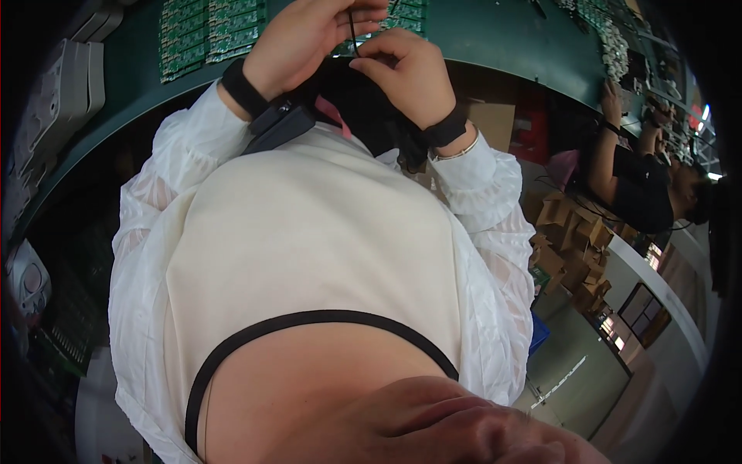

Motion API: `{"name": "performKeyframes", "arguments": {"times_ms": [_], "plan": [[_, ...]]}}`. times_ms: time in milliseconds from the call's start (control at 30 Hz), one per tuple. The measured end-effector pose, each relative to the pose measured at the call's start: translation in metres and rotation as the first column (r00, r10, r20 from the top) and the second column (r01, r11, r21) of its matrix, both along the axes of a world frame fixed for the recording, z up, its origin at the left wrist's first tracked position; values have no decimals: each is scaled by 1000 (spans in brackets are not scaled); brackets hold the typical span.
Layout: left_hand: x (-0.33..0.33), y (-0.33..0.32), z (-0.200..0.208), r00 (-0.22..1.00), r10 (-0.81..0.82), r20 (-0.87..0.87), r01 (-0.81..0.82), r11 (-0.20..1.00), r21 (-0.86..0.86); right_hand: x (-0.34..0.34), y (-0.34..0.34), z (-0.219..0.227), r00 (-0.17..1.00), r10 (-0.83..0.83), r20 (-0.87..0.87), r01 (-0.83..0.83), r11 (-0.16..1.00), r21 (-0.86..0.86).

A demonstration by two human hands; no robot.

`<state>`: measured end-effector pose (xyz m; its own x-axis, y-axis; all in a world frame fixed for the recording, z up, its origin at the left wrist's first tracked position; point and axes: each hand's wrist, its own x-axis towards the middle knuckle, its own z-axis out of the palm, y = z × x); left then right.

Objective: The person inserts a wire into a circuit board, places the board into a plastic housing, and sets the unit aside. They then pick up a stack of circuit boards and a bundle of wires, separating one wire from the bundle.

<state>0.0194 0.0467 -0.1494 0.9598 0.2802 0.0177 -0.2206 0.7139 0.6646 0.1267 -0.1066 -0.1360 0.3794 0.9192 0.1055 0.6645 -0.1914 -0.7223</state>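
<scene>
A thin black cord (354,35) runs between my two hands at the top of the view, above the near edge of the green worktable (495,48). The thumb and fingers of my right hand (410,80) pinch its lower end. My left hand (297,42) is bent around the upper part of the cord; some of its fingertips are cut off by the picture's edge. Panels of green circuit boards (209,35) lie on the table left of my hands, and another board panel (407,17) lies just behind them. Black bands are on both my wrists.
White plastic housings (69,85) are stacked at the table's left. Small white parts (614,48) lie in a heap at the far right, where a co-worker (634,182) in dark clothes reaches over the bench. Open cardboard boxes (572,240) stand below on the right.
</scene>
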Motion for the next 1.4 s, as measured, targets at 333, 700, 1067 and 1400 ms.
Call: {"name": "performKeyframes", "arguments": {"times_ms": [333, 700, 1067, 1400], "plan": [[-22, 8, 54, 986, 86, -143, 102, 365, 925, 40, -28, -3, 920, -194, -339, 212, 977, 17], [-10, 4, -36, 808, 125, 576, -316, -733, 603, 68, 6, -8, 982, -184, -42, 183, 983, -17], [-18, -7, 8, 973, 230, 28, 156, -739, 656, 64, 5, -11, 995, -69, 78, 78, 990, -114], [-14, -5, -16, 968, 249, 38, 164, -739, 654, 66, 28, 6, 929, 79, 361, 22, 964, -267]]}}
